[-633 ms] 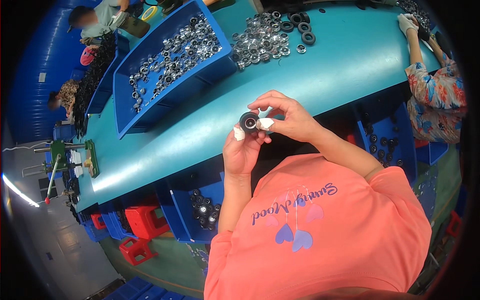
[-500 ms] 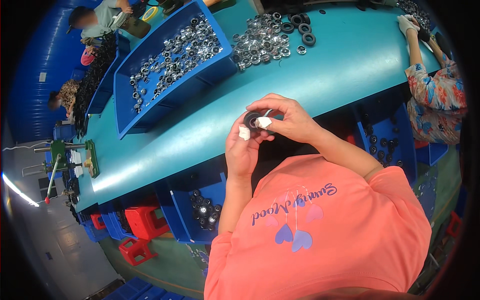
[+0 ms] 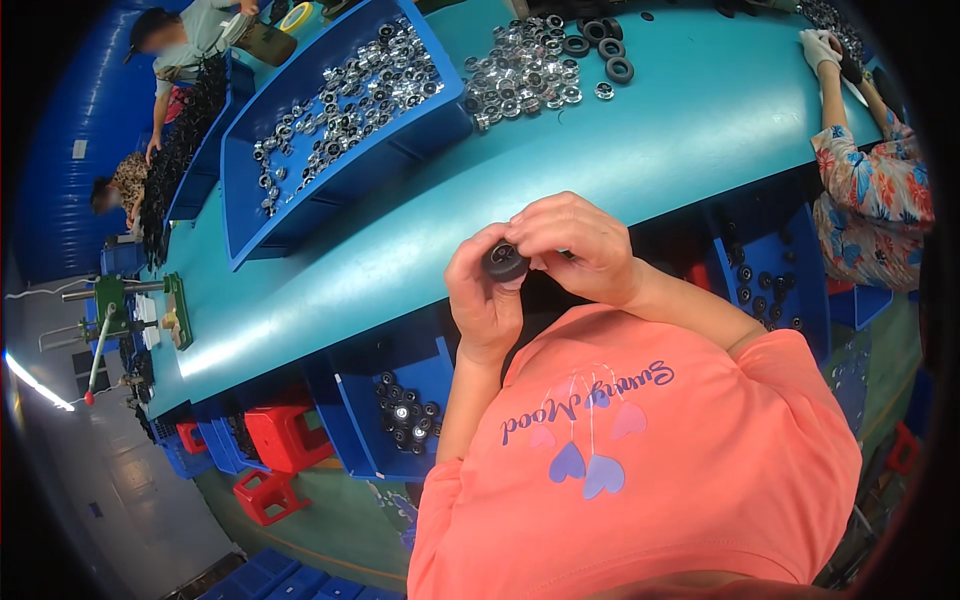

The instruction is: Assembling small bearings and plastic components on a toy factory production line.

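Just in front of my chest, near the table's front edge, both hands meet on a small wheel (image 3: 506, 263) with a black tyre and a dark hub showing in its middle. My left hand (image 3: 482, 305) is closed round its left and lower side. My right hand (image 3: 580, 245) pinches its upper right edge, with curled fingertips that are partly hidden. Beyond my hands, shiny clear-and-black hubs (image 3: 515, 75) lie heaped on the green table (image 3: 640, 150). Loose black tyres (image 3: 619, 69) lie to the right of that heap.
A blue bin (image 3: 345, 190) of hubs stands on the table at left. Below are blue bins with black wheels (image 3: 408, 415) and red stools (image 3: 285, 440). A green hand press (image 3: 112, 305) is at far left. A gloved co-worker's hand (image 3: 820, 50) works at far right; other people are at upper left.
The wheel has tilted so its hub faces up. My right hand has shifted its hold to the wheel's upper edge, and its white-wrapped thumb is now hidden. A person at upper left has lowered an arm.
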`<state>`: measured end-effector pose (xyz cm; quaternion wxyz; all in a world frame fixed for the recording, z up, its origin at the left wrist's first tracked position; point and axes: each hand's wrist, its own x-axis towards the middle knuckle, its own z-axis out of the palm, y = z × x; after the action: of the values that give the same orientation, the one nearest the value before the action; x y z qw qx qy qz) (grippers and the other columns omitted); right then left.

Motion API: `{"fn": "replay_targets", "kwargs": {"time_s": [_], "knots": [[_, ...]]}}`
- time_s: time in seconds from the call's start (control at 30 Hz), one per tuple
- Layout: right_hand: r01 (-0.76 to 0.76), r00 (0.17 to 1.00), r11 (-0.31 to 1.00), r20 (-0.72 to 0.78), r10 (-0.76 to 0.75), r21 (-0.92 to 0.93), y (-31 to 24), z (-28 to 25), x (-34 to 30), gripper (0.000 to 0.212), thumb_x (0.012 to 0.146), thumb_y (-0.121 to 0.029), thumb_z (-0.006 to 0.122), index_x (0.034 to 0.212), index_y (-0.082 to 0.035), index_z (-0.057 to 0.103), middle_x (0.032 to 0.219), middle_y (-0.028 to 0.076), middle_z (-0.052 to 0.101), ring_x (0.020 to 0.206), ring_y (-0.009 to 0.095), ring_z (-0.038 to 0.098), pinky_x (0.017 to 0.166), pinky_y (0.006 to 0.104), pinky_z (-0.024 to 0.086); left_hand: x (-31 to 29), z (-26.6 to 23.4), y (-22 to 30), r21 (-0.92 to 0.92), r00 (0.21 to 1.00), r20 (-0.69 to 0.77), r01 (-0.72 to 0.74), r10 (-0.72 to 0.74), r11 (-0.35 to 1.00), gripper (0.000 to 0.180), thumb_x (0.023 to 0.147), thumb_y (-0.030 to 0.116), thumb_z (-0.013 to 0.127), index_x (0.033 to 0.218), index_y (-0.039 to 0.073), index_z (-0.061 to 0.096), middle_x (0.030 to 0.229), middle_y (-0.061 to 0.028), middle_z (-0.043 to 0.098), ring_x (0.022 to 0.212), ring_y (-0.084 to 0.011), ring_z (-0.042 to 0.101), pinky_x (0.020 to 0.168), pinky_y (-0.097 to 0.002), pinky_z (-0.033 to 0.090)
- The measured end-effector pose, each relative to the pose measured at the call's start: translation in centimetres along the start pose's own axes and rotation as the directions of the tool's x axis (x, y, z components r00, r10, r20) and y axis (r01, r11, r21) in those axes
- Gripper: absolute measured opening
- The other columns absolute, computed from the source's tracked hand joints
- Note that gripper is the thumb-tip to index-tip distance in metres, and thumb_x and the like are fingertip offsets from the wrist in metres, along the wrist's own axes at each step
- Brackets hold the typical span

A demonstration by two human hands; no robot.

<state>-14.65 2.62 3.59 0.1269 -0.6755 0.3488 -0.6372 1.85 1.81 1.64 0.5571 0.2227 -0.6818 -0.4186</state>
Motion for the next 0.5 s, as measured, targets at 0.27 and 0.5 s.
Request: {"fn": "replay_targets", "kwargs": {"time_s": [0.27, 0.5], "knots": [[0.15, 0.988, 0.988, 0.027, -0.151, 0.03, 0.1, -0.7, -0.1, 0.034, 0.07, 0.014, 0.076, 0.095, -0.007, 0.065, 0.106, 0.01, 0.073, 0.097, 0.029, 0.071, 0.081, 0.0357, 0.059, 0.6, -0.2, 0.3, 0.3, 0.976, 0.074, -0.216, 0.203, 0.929, 0.035, 0.098, 0.011, 0.066, 0.12, 0.007, 0.039, 0.122, -0.0258, 0.062, 0.109, -0.0325, 0.066, 0.093, -0.0394, 0.054], [0.075, 0.997, 0.989, 0.024, -0.079, 0.125, -0.3, -0.6, 0.2, 0.031, 0.067, 0.01, 0.078, 0.09, -0.008, 0.068, 0.103, 0.005, 0.073, 0.098, 0.024, 0.069, 0.081, 0.0331, 0.057, 0.6, -0.3, 1.3, 0.434, 0.946, 0.098, -0.321, 0.31, 0.842, 0.03, 0.098, 0.008, 0.066, 0.117, 0.007, 0.042, 0.117, -0.0258, 0.064, 0.105, -0.0326, 0.066, 0.086, -0.0385, 0.055]]}}
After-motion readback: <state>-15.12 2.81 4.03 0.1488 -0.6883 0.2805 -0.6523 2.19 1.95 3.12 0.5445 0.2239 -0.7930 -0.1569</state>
